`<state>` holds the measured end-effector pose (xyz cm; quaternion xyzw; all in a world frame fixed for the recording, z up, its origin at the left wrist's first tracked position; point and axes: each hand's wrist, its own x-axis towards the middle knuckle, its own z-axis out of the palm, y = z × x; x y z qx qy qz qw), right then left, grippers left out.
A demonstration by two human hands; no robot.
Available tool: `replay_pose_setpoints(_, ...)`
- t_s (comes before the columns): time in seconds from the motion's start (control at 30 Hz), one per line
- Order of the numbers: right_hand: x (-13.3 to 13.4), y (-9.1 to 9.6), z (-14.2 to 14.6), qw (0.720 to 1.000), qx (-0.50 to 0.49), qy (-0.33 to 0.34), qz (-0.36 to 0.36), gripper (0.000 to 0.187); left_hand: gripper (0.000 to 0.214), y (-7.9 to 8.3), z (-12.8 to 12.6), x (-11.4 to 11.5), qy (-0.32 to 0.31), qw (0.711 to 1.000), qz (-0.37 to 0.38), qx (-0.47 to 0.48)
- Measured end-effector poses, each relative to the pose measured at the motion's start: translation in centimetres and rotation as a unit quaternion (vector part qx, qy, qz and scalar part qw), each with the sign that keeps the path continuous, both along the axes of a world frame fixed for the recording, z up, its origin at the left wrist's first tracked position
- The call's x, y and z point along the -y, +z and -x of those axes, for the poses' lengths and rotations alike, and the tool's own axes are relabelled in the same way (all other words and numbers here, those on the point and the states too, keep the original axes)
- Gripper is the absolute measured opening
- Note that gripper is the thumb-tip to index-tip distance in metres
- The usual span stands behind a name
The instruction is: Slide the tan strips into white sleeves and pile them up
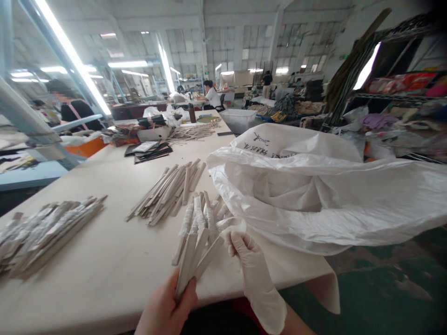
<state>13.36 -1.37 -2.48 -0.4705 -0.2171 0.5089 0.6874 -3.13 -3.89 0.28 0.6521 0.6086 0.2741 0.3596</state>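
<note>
Head view, bottom centre: bare left hand (170,301) is gripping a fan of flat beige strips (190,260), gloved right hand (248,253) looks pinched on some white wrapping (237,224). If the left grip loosens, strips could probably slide onto the desk (115,256). White sack (296,225) gapes at right, contents hard to tell; same for the pale plastic tub (238,122), upper centre.

Low at the near middle, the left hand (171,302) is bare, its wrist entering from the near left and its fingers angled far and right, closed in a grip. The right hand (249,260), in a thin pale glove (261,284) reaching past the wrist, sits farther out, with curled fingers and the thumb pressed against them. Its bare forearm (296,323) slants in from the near right. The hands stand apart.
</note>
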Motion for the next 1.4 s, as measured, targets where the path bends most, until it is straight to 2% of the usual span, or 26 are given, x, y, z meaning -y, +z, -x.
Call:
replay_pose_setpoints(0.17, -0.1, -0.7, 0.4, 0.999, -0.049, 0.011, -0.008, 0.037, 0.024, 0.3, 0.4, 0.7, 0.017, 0.999, -0.035, -0.023)
replay_pose_setpoints(0.33, -0.3, -0.8, 0.7, 0.998, -0.058, 0.017, -0.014, 0.036, 0.024, -0.3, 0.4, 0.8, -0.004, 0.997, -0.059, -0.042)
replay_pose_setpoints(0.53, -0.2, -0.6, 0.9, 1.000, 0.019, -0.013, -0.018, 0.037, 0.020, -0.8, 0.7, 0.9, -0.016, 0.994, -0.080, -0.067)
replay_pose_setpoints(0.73, -0.1, -0.5, 1.1, 0.995, 0.096, -0.017, 0.003, 0.030, 0.019, -0.6, 0.7, 0.8, -0.004, 0.994, -0.071, -0.077)
replay_pose_setpoints(0.8, 0.2, -0.5, 1.7, 0.995, 0.101, 0.019, 0.009, 0.029, 0.021, -0.2, 0.4, 0.5, -0.004, 0.997, -0.051, -0.065)
replay_pose_setpoints(0.93, 0.5, -1.1, 2.5, 0.983, 0.086, 0.163, 0.003, 0.030, 0.030, 0.0, 0.1, -0.4, -0.028, 0.999, 0.039, -0.016)
replay_pose_setpoints(0.97, 0.5, -1.2, 2.3, 0.980, 0.088, 0.180, 0.003, 0.030, 0.032, -0.1, 0.3, -0.6, -0.032, 0.998, 0.059, 0.001)
replay_pose_setpoints(1.13, 0.1, -1.5, 1.4, 0.986, 0.110, 0.128, 0.007, 0.033, 0.037, -1.3, 1.0, -0.7, -0.005, 0.990, 0.083, 0.116)
replay_pose_setpoints(1.2, 0.6, -1.5, 2.1, 0.979, 0.109, 0.174, 0.001, 0.032, 0.039, -1.4, 1.0, -0.7, 0.010, 0.986, 0.078, 0.146)
replay_pose_setpoints(1.33, 1.3, -1.0, 3.0, 0.945, 0.101, 0.311, -0.026, 0.035, 0.042, -1.2, 1.1, -0.6, 0.036, 0.984, 0.091, 0.149)
replay_pose_setpoints(1.4, 1.1, -0.7, 2.5, 0.953, 0.096, 0.288, -0.020, 0.043, 0.040, -1.1, 1.1, -0.5, 0.036, 0.987, 0.102, 0.116)
